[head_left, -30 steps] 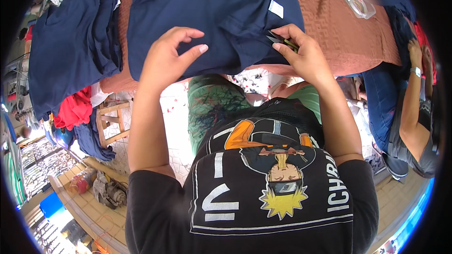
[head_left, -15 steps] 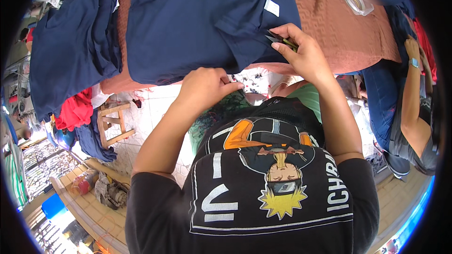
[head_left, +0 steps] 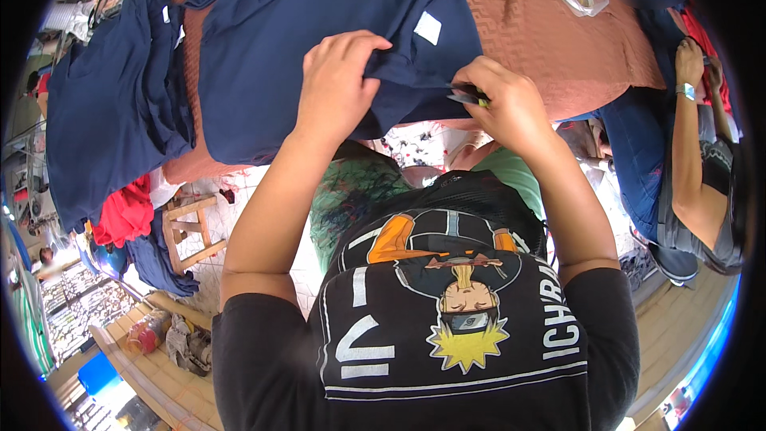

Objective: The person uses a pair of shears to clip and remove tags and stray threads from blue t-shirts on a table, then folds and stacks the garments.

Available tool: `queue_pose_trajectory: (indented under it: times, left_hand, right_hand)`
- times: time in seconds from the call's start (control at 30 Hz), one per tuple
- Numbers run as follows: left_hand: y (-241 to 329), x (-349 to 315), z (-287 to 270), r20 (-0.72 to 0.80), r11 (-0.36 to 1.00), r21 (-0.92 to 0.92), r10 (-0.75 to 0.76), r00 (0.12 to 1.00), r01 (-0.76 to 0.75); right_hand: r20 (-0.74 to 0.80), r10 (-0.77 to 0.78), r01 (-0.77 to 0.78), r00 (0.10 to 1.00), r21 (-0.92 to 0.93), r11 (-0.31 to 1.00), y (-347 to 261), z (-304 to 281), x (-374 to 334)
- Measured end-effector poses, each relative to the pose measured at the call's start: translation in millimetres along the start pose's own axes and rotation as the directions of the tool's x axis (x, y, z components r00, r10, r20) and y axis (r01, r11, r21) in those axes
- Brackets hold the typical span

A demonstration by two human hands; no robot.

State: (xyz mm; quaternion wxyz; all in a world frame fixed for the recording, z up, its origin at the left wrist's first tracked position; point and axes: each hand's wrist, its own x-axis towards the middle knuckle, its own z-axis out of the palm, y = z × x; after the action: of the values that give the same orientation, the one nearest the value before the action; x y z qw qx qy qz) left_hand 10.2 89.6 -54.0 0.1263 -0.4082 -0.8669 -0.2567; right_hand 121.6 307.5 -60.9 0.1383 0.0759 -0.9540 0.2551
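So, R hand's (head_left: pixel 509 101) snips (head_left: pixel 464 99), nr garment (head_left: pixel 319 20) edge

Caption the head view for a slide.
Left hand on a navy garment over brown cloth; right hand holding small snips.

The left forearm (head_left: pixel 278 199) slants up from lower left to the upper middle of the frame, where the left grip (head_left: pixel 337 76) arches, fingers (head_left: pixel 369 38) bent. The right forearm (head_left: pixel 578 199) angles inward, its right grip (head_left: pixel 511 102) curled right of centre.
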Motion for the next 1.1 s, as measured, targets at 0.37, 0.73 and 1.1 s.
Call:
queue_pose_trajectory:
  times: [0.37,0.73,1.1]
  left_hand:
    - [1.1,-1.4,-2.2,-0.396,0.983,-0.177,-0.02,0.918,-0.054]
    - [-36.3,17.1,-47.5,0.087,0.368,-0.883,-0.48,0.873,0.29]
    - [-59.2,45.6,-52.5,-0.276,0.817,-0.564,-0.323,0.905,0.12]
  right_hand:
    - [-0.192,-0.098,0.102,0.976,0.009,0.995,-10.5,-27.1,-28.6]
    - [0.108,0.474,-0.267,0.874,0.921,0.284,7.4,-39.3,-25.8]
    - [-0.183,0.527,-0.197,0.83,0.788,0.583,11.4,-12.7,-8.4]
